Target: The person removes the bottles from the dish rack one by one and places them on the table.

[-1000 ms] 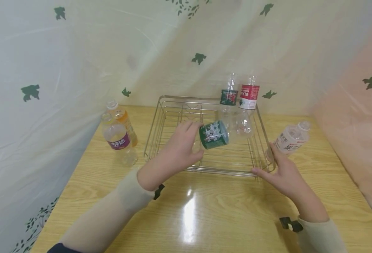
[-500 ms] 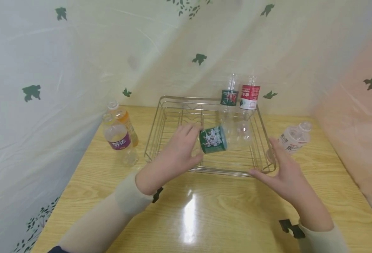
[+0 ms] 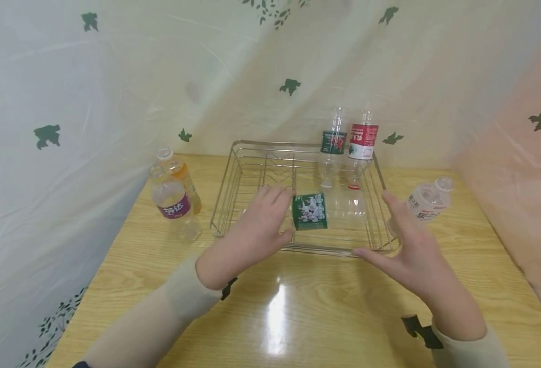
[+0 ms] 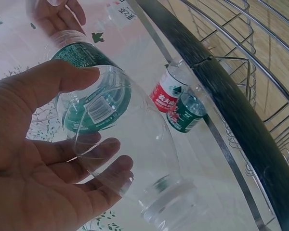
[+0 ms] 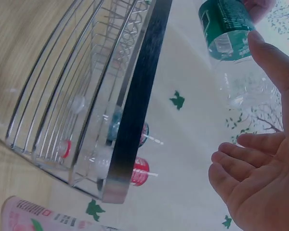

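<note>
Above the middle of the wire rack (image 3: 334,252), my left hand (image 3: 256,225) grips a clear plastic bottle with a green label (image 3: 310,211). The bottle lies roughly level, its base pointing right. In the left wrist view the thumb and curled fingers hold its clear shoulder, and the neck (image 4: 168,204) points down and right. My right hand (image 3: 413,250) hovers by the rack's front right corner, thumb and fingers spread apart, holding nothing. In the right wrist view its palm (image 5: 260,187) faces the bottle's clear base end (image 5: 236,82); contact cannot be made out.
Upside down in the rack's back right corner stand a green-labelled bottle (image 3: 333,142) and a red-labelled bottle (image 3: 363,141). A purple-labelled bottle (image 3: 174,207) and an orange drink bottle (image 3: 183,176) stand left of the rack. A white-labelled bottle (image 3: 426,202) stands right of it.
My right hand has come off the rack's corner and shifted left, its fingers spreading. The bottle in my left hand has sunk slightly, its base tipping lower.
</note>
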{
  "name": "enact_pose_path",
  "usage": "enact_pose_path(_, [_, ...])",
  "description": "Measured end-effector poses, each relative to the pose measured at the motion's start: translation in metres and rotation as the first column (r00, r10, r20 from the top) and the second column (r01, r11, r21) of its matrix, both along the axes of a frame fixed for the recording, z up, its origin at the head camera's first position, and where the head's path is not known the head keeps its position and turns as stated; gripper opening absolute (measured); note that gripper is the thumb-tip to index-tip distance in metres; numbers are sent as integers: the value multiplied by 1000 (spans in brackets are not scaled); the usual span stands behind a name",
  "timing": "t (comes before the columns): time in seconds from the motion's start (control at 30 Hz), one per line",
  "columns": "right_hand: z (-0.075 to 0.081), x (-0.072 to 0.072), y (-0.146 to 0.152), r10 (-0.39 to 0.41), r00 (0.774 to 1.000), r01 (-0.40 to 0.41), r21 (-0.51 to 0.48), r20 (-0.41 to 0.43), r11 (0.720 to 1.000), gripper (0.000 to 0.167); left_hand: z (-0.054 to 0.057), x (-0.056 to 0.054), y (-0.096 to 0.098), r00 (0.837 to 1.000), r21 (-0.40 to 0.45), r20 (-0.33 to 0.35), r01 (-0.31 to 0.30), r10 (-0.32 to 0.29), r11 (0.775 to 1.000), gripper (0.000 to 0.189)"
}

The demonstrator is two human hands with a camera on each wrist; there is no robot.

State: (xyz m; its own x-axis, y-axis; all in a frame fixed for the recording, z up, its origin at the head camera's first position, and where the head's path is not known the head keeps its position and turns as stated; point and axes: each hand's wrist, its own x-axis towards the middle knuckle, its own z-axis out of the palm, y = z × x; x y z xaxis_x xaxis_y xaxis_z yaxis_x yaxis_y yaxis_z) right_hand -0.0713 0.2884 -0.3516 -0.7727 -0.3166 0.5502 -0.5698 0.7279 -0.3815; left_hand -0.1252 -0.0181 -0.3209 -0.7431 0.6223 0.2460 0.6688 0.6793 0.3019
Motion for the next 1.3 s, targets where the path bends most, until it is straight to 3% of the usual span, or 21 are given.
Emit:
enact_pose_path(0.33, [12, -5, -18, 84, 990, -83, 12, -113, 996, 103, 0, 5, 7, 1000, -86, -30, 3, -6, 996, 70])
enact_pose_path(0.67, [21, -3, -35, 137, 989, -132, 94, -51, 987, 92, 1, 12, 18, 999, -132, 48, 17, -10, 991, 71])
enact_pose_path(1.0, [21, 2, -46, 117, 987, -84, 266, -110, 960, 99, -2, 17, 27, 995, -154, -75, 58, -71, 986, 68])
enact_pose_path(1.3, [14, 0, -48, 100, 989, -62, 314, -106, 947, 98, -6, 20, 32, 981, -139, -166, 81, -103, 987, 61])
